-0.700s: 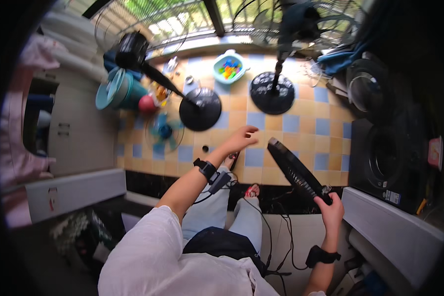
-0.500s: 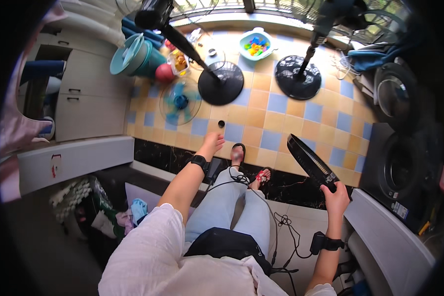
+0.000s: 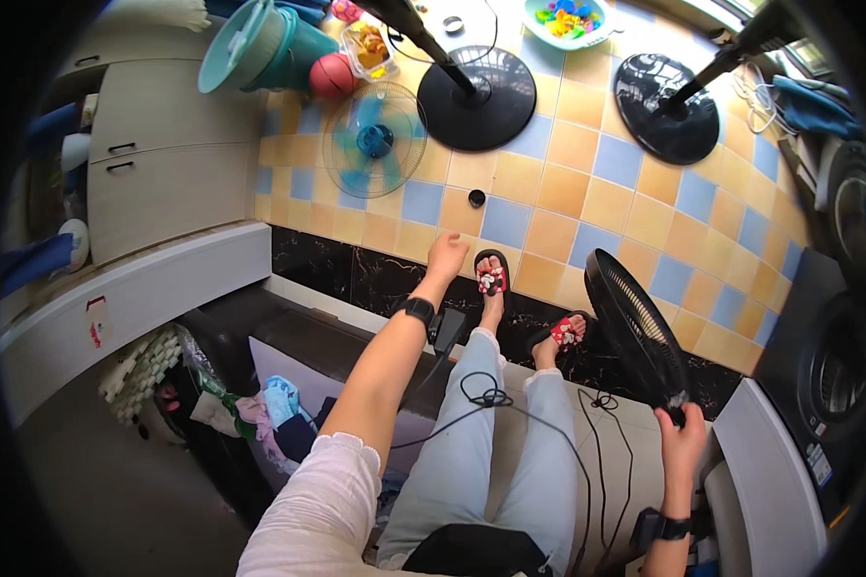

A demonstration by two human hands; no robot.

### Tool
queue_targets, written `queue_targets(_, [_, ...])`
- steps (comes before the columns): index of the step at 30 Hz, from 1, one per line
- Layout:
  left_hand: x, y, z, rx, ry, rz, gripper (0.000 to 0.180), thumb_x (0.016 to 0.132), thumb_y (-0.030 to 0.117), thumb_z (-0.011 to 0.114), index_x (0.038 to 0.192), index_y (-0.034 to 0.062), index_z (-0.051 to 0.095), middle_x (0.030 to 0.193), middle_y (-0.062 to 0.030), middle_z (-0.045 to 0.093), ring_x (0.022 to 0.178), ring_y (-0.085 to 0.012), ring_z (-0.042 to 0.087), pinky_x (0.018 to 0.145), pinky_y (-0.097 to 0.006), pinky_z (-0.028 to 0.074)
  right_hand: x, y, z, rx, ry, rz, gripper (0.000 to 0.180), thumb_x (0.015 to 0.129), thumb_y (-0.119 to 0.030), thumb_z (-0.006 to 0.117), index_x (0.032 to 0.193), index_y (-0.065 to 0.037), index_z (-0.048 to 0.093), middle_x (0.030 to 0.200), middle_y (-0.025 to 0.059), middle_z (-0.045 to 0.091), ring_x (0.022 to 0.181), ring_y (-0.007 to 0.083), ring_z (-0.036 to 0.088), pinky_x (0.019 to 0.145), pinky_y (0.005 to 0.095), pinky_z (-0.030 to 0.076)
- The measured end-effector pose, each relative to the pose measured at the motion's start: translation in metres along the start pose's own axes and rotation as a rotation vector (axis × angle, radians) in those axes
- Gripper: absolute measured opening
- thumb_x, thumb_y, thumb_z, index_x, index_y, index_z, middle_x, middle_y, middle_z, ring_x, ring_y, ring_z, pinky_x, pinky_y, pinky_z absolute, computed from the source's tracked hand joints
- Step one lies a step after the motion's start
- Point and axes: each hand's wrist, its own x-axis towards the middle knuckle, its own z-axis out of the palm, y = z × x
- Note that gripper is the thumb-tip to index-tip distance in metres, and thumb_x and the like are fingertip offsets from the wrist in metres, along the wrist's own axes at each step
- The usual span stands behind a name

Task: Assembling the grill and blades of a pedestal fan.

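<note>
My right hand (image 3: 682, 444) grips the rim of a round black wire fan guard (image 3: 635, 327), which hangs tilted, nearly edge-on, above the doorway sill. Empty, with its fingers loosely spread, my left hand (image 3: 446, 257) hovers over the edge of the tiled floor. Just beyond it lies a small round black cap (image 3: 476, 198). Farther off, a clear wire guard (image 3: 410, 178) rests on the tiles with translucent blue fan blades (image 3: 366, 171). Two stand fans show their round black bases, one in the middle (image 3: 500, 111) and one at the right (image 3: 659, 135).
A teal bucket (image 3: 293, 58), a red ball (image 3: 332, 76) and a clear tub of orange pieces (image 3: 370, 53) stand at the far left. A light-blue basin (image 3: 568, 38) holds colourful toys. Black washing machine (image 3: 808, 385) at right. Cables (image 3: 548, 428) dangle by my legs.
My view has tipped down and I stand closer to the sill. The black fan guard has turned to show more of its mesh, still in my right hand. My left hand stays empty.
</note>
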Motion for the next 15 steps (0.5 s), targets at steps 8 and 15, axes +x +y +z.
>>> queue_targets(8, [0.166, -0.006, 0.096, 0.247, -0.037, 0.164, 0.034, 0.073, 0.018, 0.064, 0.105, 0.0054, 0.06, 0.092, -0.0168, 0.064, 0.088, -0.0316, 0.061, 0.078, -0.038, 0.048, -0.023, 0.044, 0.029, -0.019, -0.151, 0.148, 0.032, 0.059, -0.004, 0.073, 0.082, 0.001, 0.05, 0.077, 0.0124, 0.051, 0.071, 0.0214, 0.05, 0.065, 0.0329, 0.041])
queue_targets(15, [0.259, -0.014, 0.198, 0.479, -0.042, 0.394, 0.037, 0.075, 0.012, 0.062, 0.111, 0.0064, 0.056, 0.104, -0.019, 0.057, 0.097, -0.0356, 0.054, 0.084, -0.041, 0.045, 0.007, 0.028, 0.037, -0.019, -0.267, 0.447, 0.014, 0.07, 0.005, 0.066, 0.079, -0.003, 0.058, 0.08, 0.0066, 0.055, 0.073, 0.0182, 0.052, 0.066, 0.0289, 0.045])
